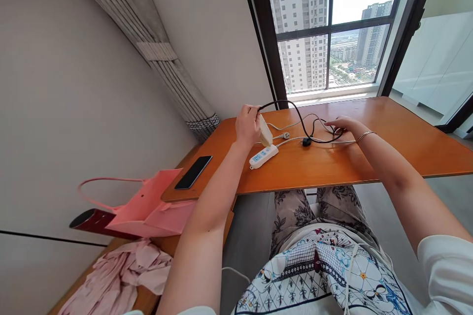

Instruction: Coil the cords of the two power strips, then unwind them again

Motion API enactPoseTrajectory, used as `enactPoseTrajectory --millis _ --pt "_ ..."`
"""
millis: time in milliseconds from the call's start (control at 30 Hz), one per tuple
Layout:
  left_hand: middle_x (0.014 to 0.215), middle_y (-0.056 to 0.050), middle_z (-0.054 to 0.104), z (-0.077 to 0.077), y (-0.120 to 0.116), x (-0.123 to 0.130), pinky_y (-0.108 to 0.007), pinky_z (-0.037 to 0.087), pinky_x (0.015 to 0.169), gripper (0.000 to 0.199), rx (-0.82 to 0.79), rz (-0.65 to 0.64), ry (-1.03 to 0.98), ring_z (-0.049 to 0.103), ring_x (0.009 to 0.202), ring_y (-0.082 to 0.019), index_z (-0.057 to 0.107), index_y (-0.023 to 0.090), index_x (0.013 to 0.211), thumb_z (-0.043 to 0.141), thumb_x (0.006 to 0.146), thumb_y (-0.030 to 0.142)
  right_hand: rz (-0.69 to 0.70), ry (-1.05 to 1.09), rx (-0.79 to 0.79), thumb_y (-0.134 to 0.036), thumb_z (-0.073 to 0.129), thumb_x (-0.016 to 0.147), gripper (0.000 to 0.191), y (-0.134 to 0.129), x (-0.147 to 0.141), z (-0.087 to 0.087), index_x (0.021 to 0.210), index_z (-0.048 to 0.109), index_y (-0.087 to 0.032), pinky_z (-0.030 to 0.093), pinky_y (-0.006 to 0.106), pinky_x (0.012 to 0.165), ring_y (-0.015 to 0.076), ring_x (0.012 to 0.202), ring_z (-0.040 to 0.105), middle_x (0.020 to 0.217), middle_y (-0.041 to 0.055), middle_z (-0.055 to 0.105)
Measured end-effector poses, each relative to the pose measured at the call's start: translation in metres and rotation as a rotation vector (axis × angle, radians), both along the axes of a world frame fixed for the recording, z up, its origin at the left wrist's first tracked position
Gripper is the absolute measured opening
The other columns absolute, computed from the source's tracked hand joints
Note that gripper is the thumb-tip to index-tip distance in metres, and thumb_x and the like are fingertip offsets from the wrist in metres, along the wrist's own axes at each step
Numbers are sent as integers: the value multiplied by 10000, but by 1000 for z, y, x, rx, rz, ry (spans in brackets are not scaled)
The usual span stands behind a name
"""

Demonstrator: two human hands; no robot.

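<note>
My left hand (pixel 247 125) is raised over the tabletop, its fingers closed round a white rectangular block (pixel 265 132) and a black cable (pixel 297 109) at the fingertips. The block's lower end is right by a white power strip (pixel 263 156) lying on the table. From there the black cable arches rightward to a tangle of cords. Over that tangle lies my right hand (pixel 346 124), fingers stretched out to the left and touching the cords; whether any cord sits under the thumb is hidden. Between the hands lie a black plug (pixel 306 141) and a pale plug (pixel 284 136).
A dark phone (pixel 193 172) lies on the orange wooden table (pixel 417 142) at the left. Beside the table are a pink bag (pixel 158 206) and a crumpled pink cloth (pixel 121 275). Behind the table stands a window (pixel 328 59), with a gathered curtain (pixel 162 54) to the left.
</note>
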State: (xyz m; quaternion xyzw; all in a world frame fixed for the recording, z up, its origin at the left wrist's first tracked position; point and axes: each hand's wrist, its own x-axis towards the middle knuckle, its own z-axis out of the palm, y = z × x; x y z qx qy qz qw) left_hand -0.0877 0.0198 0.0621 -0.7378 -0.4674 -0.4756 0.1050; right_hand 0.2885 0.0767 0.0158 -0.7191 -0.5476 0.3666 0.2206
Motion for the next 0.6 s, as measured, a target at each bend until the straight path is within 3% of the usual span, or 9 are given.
enactPoseTrajectory --millis 167,333,467,600 --pt "1038 -100 619 12 -23 22 -373 499 870 298 46 -127 -82 602 977 -246 679 228 1082 458 997 410 145 -49 -176 -192 815 753 256 -10 3 -2 611 613 -126 366 222 486 84 487 477 547 13 580" --pt "1024 -76 633 4 -38 42 -368 522 871 212 -50 -212 -116 636 946 -217 665 213 1037 470 960 240 202 7 -251 -97 799 686 164 -22 15 1 617 653 -121 308 203 440 64 450 402 518 -16 548" --pt "974 -56 622 -5 -42 50 -345 533 805 163 -104 -275 -236 650 849 -185 648 210 967 491 933 234 164 110 -218 -116 721 762 141 -26 20 1 642 646 -122 224 195 394 44 413 259 478 -49 442" --pt "897 -34 598 -15 -41 54 -323 533 741 114 -184 -349 -356 626 772 -162 601 220 878 488 892 224 77 285 -99 -178 648 843 197 -23 17 4 664 566 -162 323 183 420 63 447 335 515 -44 421"
